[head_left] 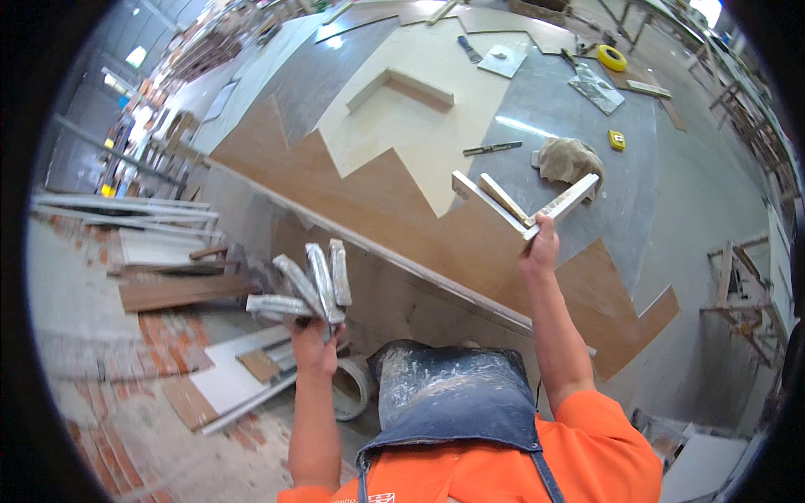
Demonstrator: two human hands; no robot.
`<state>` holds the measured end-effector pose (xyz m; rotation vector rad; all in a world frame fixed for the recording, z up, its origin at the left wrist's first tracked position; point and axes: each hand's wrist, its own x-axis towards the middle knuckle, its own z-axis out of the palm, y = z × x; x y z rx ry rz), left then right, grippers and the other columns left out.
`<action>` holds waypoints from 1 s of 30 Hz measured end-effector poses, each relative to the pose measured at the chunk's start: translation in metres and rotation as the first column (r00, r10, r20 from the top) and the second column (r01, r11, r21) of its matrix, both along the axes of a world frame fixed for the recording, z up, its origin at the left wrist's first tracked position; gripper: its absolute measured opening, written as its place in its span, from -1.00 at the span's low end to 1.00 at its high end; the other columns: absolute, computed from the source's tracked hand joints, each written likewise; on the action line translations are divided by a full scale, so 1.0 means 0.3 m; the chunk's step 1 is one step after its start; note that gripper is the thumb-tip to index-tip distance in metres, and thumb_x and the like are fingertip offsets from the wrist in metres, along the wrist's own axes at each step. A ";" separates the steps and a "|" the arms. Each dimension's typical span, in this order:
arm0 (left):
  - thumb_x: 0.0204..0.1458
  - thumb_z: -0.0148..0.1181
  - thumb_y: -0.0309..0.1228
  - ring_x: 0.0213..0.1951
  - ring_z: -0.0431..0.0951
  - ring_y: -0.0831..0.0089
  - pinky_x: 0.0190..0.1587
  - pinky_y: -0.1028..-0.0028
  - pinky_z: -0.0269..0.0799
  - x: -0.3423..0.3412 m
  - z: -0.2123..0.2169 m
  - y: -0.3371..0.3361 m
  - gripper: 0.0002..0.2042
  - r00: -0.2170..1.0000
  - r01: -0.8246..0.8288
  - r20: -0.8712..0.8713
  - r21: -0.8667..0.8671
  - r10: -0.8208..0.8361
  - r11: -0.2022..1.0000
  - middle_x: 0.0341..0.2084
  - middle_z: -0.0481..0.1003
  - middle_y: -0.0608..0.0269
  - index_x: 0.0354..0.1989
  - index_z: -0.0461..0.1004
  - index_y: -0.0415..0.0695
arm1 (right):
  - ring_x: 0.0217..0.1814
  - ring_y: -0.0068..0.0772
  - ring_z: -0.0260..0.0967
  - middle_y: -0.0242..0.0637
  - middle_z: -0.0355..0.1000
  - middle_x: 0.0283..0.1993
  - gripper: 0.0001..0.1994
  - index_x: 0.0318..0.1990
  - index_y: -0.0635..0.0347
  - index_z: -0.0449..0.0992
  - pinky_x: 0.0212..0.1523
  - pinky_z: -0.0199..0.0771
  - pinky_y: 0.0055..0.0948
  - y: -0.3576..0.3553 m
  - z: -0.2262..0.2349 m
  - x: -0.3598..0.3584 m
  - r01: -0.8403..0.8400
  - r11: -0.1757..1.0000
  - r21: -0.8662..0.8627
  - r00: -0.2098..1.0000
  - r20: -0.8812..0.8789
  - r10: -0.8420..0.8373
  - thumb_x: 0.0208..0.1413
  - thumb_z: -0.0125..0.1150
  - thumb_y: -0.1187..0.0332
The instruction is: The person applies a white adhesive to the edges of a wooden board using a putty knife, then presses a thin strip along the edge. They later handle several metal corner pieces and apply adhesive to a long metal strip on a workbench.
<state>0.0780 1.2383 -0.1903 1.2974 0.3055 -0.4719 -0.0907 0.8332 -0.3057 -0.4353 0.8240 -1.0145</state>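
Pale strips (524, 201) fan out from our right hand (539, 250), gripped at their lower ends, long axes splaying up and outward over the brown zigzag floor piece (369, 197). Our left hand (312, 339) holds a second bundle of grey strips (306, 285), also pinched at the base and fanning up and to the left. From the head view, the right grip is raised farther forward and lies nearer the cream panel (411, 117) and the table; the left grip sits lower, over the rubble (126, 352).
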 end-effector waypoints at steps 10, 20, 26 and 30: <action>0.11 0.22 -0.61 -0.39 0.57 0.46 -0.39 0.47 0.44 1.006 -0.315 -0.641 -0.80 0.811 0.557 0.156 0.091 -0.564 0.826 -0.33 0.56 0.31 -0.10 0.50 -0.14 | -0.19 -0.48 0.41 -0.44 0.40 -0.25 -0.74 -0.11 0.15 0.45 -0.14 0.45 -0.44 -0.050 -0.170 0.542 0.319 0.945 -0.068 0.928 -0.180 -0.326 0.08 0.27 0.31; 0.03 0.19 -0.61 -0.32 0.47 0.53 -0.19 0.46 0.42 1.362 -0.641 -1.061 -0.82 0.635 0.592 0.398 0.300 -0.662 0.748 -0.36 0.49 0.35 -0.17 0.49 -0.21 | -0.28 -0.33 0.52 -0.28 0.49 -0.22 -0.73 -0.14 0.21 0.48 -0.28 0.65 -0.23 -0.118 -0.200 0.784 0.201 0.972 0.122 0.937 -0.312 -0.155 0.13 0.23 0.21; -0.01 0.24 -0.57 -0.20 0.52 0.43 -0.06 0.41 0.45 1.409 -0.598 -1.187 -0.72 0.448 0.619 0.410 0.499 -0.794 0.607 -0.23 0.57 0.19 -0.09 0.48 -0.27 | -0.25 -0.21 0.53 -0.14 0.52 -0.23 -0.51 -0.05 0.24 0.51 -0.28 0.62 -0.17 -0.213 -0.096 0.778 -0.095 0.914 0.395 0.700 -0.626 0.344 0.12 0.23 -0.05; -0.06 0.27 -0.52 -0.11 0.58 0.33 0.02 0.37 0.46 1.438 -0.547 -1.199 -0.58 0.346 0.658 0.276 0.610 -0.897 0.442 -0.14 0.58 0.05 0.03 0.45 -0.34 | -0.39 -0.22 0.56 -0.08 0.58 -0.36 -0.38 -0.11 0.33 0.58 -0.37 0.60 -0.29 -0.239 -0.019 0.716 -0.204 0.887 0.414 0.218 -0.864 0.454 0.11 0.21 -0.19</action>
